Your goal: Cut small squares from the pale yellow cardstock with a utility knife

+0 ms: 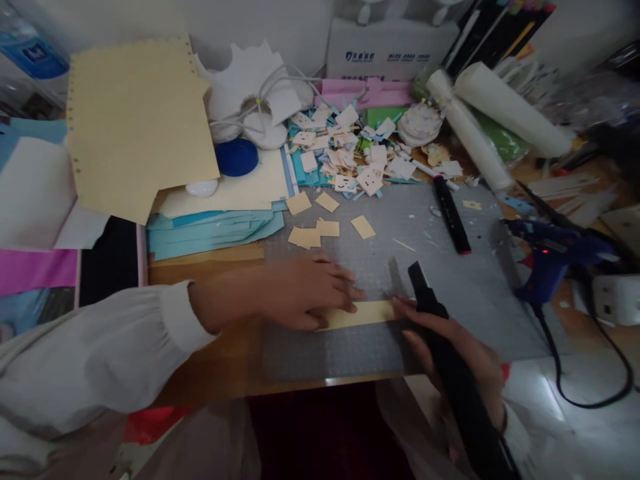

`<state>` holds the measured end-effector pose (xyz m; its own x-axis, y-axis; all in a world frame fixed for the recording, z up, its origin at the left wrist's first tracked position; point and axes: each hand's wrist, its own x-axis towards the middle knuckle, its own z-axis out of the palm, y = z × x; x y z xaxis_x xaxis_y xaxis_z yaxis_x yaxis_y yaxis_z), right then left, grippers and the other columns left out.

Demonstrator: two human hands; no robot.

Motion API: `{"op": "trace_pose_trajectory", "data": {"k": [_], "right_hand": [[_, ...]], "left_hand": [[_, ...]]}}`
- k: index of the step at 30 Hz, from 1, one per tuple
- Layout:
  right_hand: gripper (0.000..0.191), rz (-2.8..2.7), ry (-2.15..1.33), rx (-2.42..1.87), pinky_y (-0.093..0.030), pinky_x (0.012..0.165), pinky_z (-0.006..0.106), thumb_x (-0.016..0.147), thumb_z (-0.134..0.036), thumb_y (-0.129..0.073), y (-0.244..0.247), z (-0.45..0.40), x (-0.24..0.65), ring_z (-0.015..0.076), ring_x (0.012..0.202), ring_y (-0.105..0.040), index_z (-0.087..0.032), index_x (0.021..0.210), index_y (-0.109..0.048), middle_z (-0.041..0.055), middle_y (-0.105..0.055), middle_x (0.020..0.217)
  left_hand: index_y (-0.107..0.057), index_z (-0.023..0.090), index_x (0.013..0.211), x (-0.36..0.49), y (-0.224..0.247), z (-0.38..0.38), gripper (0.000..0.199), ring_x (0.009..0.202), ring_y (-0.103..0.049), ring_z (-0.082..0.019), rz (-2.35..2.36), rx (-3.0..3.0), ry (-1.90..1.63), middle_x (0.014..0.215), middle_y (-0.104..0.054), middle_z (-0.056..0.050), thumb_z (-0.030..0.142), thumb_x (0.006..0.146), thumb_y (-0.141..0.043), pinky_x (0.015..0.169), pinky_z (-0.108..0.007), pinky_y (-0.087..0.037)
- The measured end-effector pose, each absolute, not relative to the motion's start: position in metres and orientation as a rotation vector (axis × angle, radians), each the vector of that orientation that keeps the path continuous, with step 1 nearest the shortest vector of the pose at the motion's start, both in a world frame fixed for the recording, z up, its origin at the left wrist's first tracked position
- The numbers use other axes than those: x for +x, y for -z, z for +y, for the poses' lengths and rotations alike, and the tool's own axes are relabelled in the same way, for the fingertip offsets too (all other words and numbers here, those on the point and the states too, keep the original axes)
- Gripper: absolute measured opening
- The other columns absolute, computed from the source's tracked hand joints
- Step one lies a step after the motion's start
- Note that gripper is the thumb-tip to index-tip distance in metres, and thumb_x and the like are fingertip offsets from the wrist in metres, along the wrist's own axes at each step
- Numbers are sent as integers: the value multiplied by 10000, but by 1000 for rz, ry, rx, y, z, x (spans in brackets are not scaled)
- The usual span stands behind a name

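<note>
A narrow strip of pale yellow paper point(367, 314) lies on the grey cutting mat point(320, 350) near its front edge. My left hand point(300, 290) lies over the strip's left end, fingers stretched out and a little blurred. In my right hand point(450, 347) is a black utility knife point(450, 373), its tip raised and pointing up and away over the mat. Fingertips of that hand touch the strip's right end. Several small yellow paper pieces point(363, 227) lie on the mat beyond my hands.
A black marker point(451, 215) lies at the mat's right, beside a blue glue gun point(545, 257) with a looping cord. Behind are a pile of small paper faces point(345, 157), white rolls point(510, 110), a blue lid point(237, 157) and stacked blue-green paper point(215, 237).
</note>
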<state>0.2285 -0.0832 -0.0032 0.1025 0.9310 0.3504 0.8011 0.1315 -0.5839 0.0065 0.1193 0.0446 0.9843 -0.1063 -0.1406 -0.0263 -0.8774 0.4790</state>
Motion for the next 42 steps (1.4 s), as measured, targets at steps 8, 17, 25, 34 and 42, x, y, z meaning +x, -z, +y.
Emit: {"op": "trace_pose_trajectory", "data": {"k": [8,17,25,34,42], "right_hand": [[406,-1963,-59,-1509,-598,962,443,892,-71,-657,18,-84,228,264,1137,-703,-239,1260,-618,82,-744,1195],[519,-1988,-43,-1528,-635,909,488,908,-109,-635,21,-85,230,315,1105,-720,-285,1389,-553,68,-758,1177],[563,-1960,8,-1531,-648,873,486,872,-66,-660,21,-87,226,317,1059,-738,-273,1386,-563,76,-761,1167],[518,-2007,68,-1520,-660,828,477,894,-87,-626,18,-83,228,312,1027,-750,-257,1379,-560,93,-772,1127],[513,-1992,66,-1487,-640,876,449,859,-46,-666,20,-84,228,304,1053,-742,-217,1336,-589,114,-773,1118]], "left_hand": [[-547,79,1376,0,-32,-16,601,1440,-402,-306,660,2835,-287,1536,-458,-177,487,934,-552,1157,-400,-342],[-586,87,1360,26,16,-72,536,1401,-463,-334,1171,2863,-511,1466,-533,-194,375,911,-528,1167,-444,-334],[-600,113,1358,22,18,-68,479,1362,-510,-318,1105,2989,-492,1428,-578,-165,261,922,-468,1130,-435,-396],[-608,112,1348,24,18,-68,468,1373,-500,-310,1122,2933,-552,1440,-569,-158,267,922,-492,1133,-426,-401],[-609,107,1347,24,18,-68,461,1386,-484,-308,1108,2903,-588,1444,-563,-165,257,925,-502,1168,-431,-348]]}}
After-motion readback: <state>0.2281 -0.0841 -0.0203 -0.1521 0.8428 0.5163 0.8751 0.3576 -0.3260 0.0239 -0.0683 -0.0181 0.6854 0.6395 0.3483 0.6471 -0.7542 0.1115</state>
